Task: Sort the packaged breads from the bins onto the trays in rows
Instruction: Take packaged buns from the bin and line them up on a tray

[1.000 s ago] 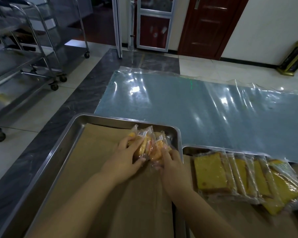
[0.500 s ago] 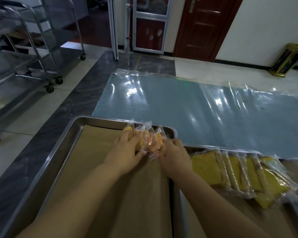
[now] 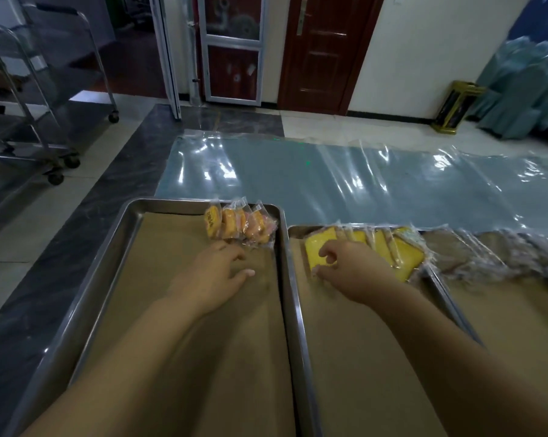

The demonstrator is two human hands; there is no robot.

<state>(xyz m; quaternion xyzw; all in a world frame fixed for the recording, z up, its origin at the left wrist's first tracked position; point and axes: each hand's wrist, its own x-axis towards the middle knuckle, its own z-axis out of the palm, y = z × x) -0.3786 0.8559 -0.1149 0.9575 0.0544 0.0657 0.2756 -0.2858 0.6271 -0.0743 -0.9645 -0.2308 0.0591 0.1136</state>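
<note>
Far left: a wheeled stainless-steel rack trolley [image 3: 30, 105] on the tiled floor, well apart from both hands.

Left tray: a rectangular steel tray lined with brown paper [image 3: 108, 247]. A short row of round orange breads in clear wrappers [image 3: 238, 227] stands on edge in its far right corner, each packet leaning on the next. Half a second ago both hands pressed this row together from either side. It now stands unsupported.

The left hand [image 3: 216, 275] has drawn back towards the person and hovers over the bare paper. Its fingers are loosely curled and hold nothing. The round breads lie just beyond the fingertips [image 3: 239, 255]; whether they touch cannot be told.

Middle tray: a second paper-lined steel tray [image 3: 293, 310] lies rim to rim with the first. The right hand [image 3: 354, 269] has left the round breads and crossed over to it. A row of yellow square bread slices in clear wrappers [image 3: 405, 253] lies overlapped along the far end. The fingers are curled over the leftmost yellow slice [image 3: 318, 244], with the thumb at its near edge, gripping it. The rest of the row runs off to the right of the knuckles.

Right: a third steel tray [image 3: 439, 298] carries more wrapped packets, too blurred to identify.

Beyond all the fingertips: a clear plastic sheet over a blue-grey surface [image 3: 361, 184], then a dark red panelled door [image 3: 323, 52].
</note>
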